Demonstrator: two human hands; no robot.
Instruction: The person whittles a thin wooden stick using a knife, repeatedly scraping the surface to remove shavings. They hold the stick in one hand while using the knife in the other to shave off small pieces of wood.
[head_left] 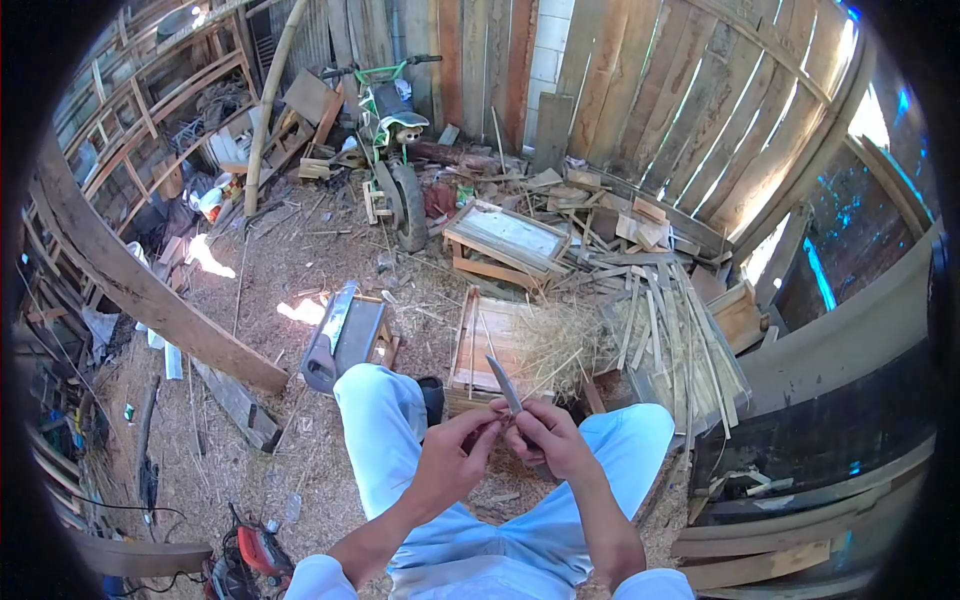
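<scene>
Between my knees, my right hand (pixel 556 440) is closed around a knife, its blade (pixel 502 382) pointing up and away from me. Close beside it, my left hand (pixel 452 456) is closed in a pinch near the base of the blade. Whatever lies between the left fingertips is too small to make out. Just beyond the hands sits a shallow wooden box or frame (pixel 470 345), with a heap of thin curly shavings (pixel 568 345) over its right side.
A handsaw (pixel 335 325) lies on a low dark stool (pixel 352 362) to the left. Long wooden strips (pixel 690 350) are piled at the right. Another wooden frame (pixel 505 235) and a small green motorbike (pixel 395 130) stand farther back. A red power tool (pixel 262 550) lies lower left.
</scene>
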